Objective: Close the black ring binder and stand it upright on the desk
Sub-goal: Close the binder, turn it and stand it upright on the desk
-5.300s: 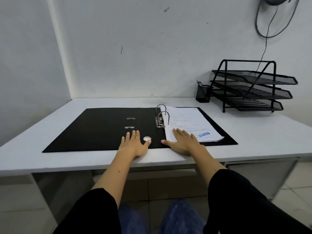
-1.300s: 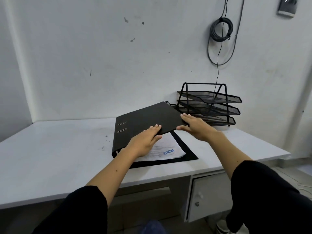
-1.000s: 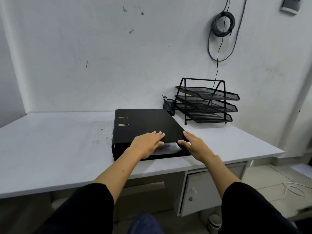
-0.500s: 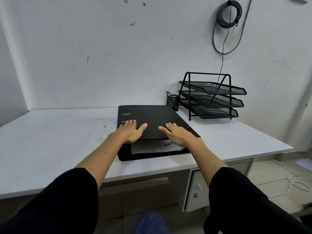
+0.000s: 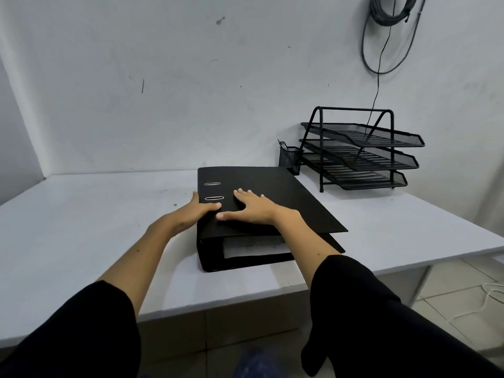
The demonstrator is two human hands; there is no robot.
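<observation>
The black ring binder lies flat and closed on the white desk, spine to the left, with white paper showing at its near open edge. My left hand wraps the spine's top edge, thumb on the cover near the lower metal slot. My right hand rests flat on the front cover with fingers spread, just right of the slots.
A black three-tier mesh letter tray stands at the back right against the wall, with a small mesh pen cup beside it near the binder's far corner. A cable coil hangs on the wall. The desk's front edge is close to the binder.
The cover has been swung over from fully open to closed. Since half a second ago my left hand slid left onto the spine and my right hand moved left across the cover.
</observation>
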